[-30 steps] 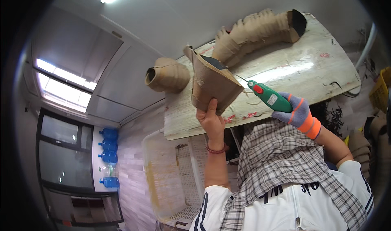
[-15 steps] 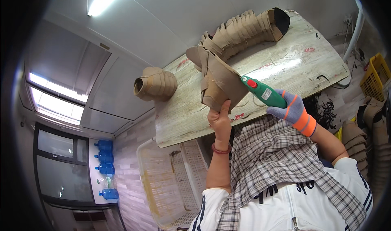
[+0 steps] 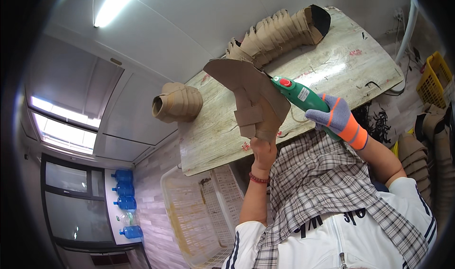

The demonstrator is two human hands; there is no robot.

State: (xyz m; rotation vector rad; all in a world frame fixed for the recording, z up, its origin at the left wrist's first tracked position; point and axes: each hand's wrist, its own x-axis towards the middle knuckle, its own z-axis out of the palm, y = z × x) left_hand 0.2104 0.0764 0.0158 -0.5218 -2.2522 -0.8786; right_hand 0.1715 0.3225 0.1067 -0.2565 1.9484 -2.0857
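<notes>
Along the far side of a pale, worn table (image 3: 208,148) lies a row of nested tan pieces (image 3: 279,34); a tan bundle (image 3: 179,102) sits left. The bare left hand (image 3: 263,154) clasps the near end of a tan panel (image 3: 259,98) above the table, apparently leaving its right edge free for the green tool (image 3: 303,96) wrapped in the gloved right hand (image 3: 334,117); tip contact is hard to judge. Since half a second ago, the panel has turned, its flap reaching farther left.
</notes>
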